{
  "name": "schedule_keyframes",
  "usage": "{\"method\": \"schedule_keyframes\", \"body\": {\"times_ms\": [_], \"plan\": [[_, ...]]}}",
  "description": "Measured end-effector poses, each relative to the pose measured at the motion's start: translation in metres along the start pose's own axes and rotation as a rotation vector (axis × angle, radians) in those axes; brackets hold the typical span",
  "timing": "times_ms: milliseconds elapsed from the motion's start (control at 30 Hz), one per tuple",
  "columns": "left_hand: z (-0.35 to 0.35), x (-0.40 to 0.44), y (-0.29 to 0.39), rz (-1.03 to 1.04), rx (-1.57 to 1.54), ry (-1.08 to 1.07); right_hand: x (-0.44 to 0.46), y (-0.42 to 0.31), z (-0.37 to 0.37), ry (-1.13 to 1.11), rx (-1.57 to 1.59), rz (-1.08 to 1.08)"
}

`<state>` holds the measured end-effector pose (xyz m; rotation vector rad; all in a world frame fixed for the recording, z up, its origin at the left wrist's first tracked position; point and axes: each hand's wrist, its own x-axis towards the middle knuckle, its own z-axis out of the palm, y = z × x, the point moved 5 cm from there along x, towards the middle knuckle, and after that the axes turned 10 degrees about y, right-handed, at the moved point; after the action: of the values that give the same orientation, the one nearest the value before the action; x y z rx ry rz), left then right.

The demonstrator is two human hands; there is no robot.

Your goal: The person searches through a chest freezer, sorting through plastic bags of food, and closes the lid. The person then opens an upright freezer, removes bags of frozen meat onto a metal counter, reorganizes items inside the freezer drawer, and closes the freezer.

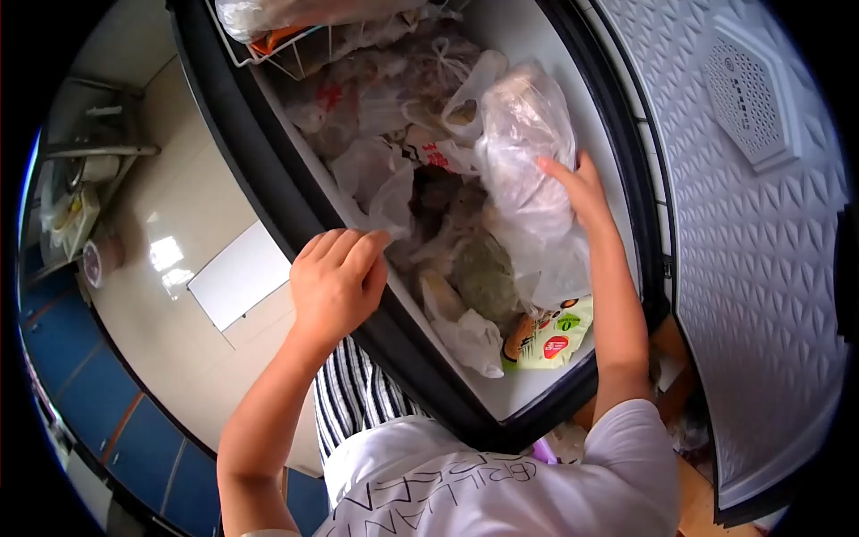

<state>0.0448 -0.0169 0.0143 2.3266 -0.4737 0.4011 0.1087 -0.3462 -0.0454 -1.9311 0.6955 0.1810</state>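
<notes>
An open chest freezer (259, 183) with a black rim holds many plastic bags. My right hand (577, 190) reaches inside, its thumb and fingers on the lower right side of a clear plastic bag (528, 134) with pale contents. My left hand (338, 273) is closed at the front rim, its fingers curled over a bit of white plastic bag (380, 192) or the rim; which one is hidden. Between the hands lie a greenish bag (485, 276) and a green and white food packet (557, 338).
A white wire basket (300, 58) with bags hangs at the freezer's far left end. The raised, textured lid (734, 268) stands on the right. Behind the left arm are a tiled floor (152, 331), blue cabinets (85, 362) and a shelf rack (107, 152).
</notes>
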Motion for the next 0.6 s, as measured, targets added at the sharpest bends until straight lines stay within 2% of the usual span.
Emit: {"method": "schedule_keyframes", "body": {"times_ms": [67, 100, 167, 233, 300, 333, 367, 433, 467, 533, 600], "plan": [[0.004, 0.0, -0.001, -0.004, -0.015, 0.009, -0.036, 0.003, 0.011, -0.099, 0.114, 0.121], [-0.01, -0.001, -0.007, 0.023, 0.041, -0.008, -0.054, 0.01, 0.041, -0.197, 0.205, 0.158], [-0.004, -0.001, -0.003, 0.052, 0.011, 0.088, -0.077, 0.051, 0.055, -0.234, 0.251, 0.362], [-0.002, -0.001, 0.0, 0.032, 0.0, 0.069, -0.093, 0.088, 0.074, -0.287, 0.265, 0.516], [-0.003, 0.0, 0.0, 0.024, 0.003, 0.047, -0.089, 0.117, 0.094, -0.298, 0.076, 0.576], [-0.003, 0.001, 0.0, 0.012, 0.001, 0.046, -0.083, 0.128, 0.101, -0.238, -0.045, 0.533], [-0.002, 0.0, 0.0, -0.003, -0.001, 0.041, -0.076, 0.137, 0.108, -0.231, -0.042, 0.54], [-0.002, 0.0, 0.001, -0.01, -0.005, 0.037, -0.056, 0.144, 0.122, -0.247, -0.279, 0.54], [-0.002, 0.0, 0.001, -0.017, 0.002, 0.045, -0.043, 0.145, 0.136, -0.244, -0.279, 0.54], [-0.001, -0.001, 0.0, -0.022, 0.006, 0.05, -0.014, 0.155, 0.155, 0.003, -0.702, 0.325], [-0.002, -0.002, 0.001, -0.018, 0.007, 0.053, -0.023, 0.17, 0.195, 0.275, -0.862, 0.011]]}}
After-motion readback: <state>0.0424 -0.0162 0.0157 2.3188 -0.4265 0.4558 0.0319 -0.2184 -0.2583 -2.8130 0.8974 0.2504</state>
